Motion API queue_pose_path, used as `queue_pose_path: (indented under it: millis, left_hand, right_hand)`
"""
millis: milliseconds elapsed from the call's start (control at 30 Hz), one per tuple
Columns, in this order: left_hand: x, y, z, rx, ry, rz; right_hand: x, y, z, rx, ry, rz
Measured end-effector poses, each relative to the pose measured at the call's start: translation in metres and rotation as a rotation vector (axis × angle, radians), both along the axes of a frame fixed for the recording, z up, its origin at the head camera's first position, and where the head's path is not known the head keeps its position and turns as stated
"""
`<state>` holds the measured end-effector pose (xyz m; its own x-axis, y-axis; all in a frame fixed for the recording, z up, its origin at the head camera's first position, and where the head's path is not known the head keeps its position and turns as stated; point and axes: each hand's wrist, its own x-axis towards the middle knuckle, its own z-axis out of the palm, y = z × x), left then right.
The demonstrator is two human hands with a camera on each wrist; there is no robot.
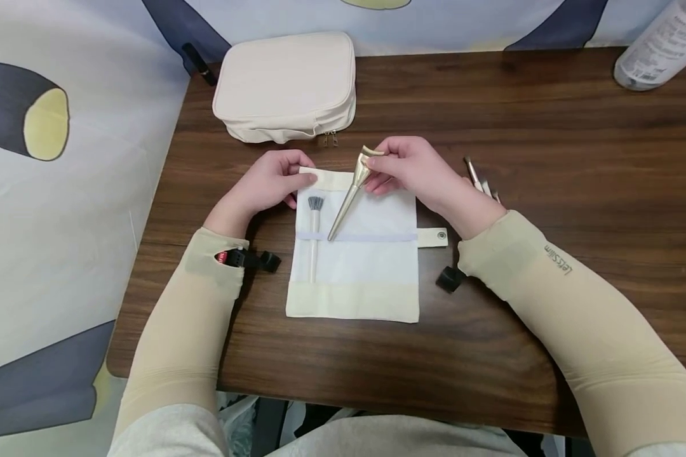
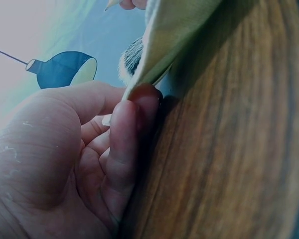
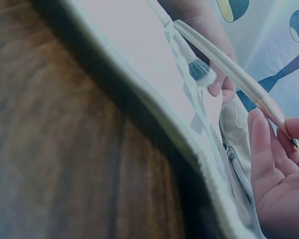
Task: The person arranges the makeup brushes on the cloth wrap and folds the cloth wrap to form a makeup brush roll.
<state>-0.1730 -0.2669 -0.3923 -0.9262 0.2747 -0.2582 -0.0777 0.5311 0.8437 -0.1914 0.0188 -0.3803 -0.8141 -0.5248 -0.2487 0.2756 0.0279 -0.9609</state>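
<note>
Pinching a likely light, rigid gold tapered tool (image 1: 347,202) by its wide end, right hand (image 1: 414,168) faces left hand (image 1: 270,182) pinching soft brush roll (image 1: 371,273).

Head view: bottle (image 1: 663,47), 2 o'clock, top cut off, fine label txt illeg. Loose brushes (image 1: 474,176), ~3 o'clock, part hid by R wrist (image 1: 469,204). R-wrist view: tool (image 3: 218,59), gold end part hid by R fingers (image 3: 262,142), 3 o'clock.

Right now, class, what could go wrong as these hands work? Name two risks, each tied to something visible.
The metallic tool in the right hand might snag its narrow end on the lilac band.

The left hand pinches the cloth organizer near a corner; a tug could shift it and perhaps dislodge the brush.
</note>
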Motion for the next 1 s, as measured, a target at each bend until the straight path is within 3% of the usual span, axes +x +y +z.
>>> queue_pose_path:
  millis: [200,400,533,1000]
  left_hand:
    - [0.0021,-0.0019,0.0002,-0.002,-0.013,-0.006]
    - [0.0019,-0.0039,0.0012,-0.002,0.018,0.009]
    - [0.0017,-0.0035,0.0011,0.001,-0.007,0.001]
    - [-0.0016,-0.0018,0.0047,-0.018,0.007,-0.005]
  right_hand:
    - [0.0011,-0.0023,-0.0029,-0.015,-0.002,-0.027]
    - [-0.0004,-0.0060,-0.0038,-0.030,0.005,-0.055]
    - [0.0002,-0.0057,-0.0044,-0.021,-0.025,-0.069]
    - [-0.0026,-0.0038,-0.0047,0.002,-0.027,-0.048]
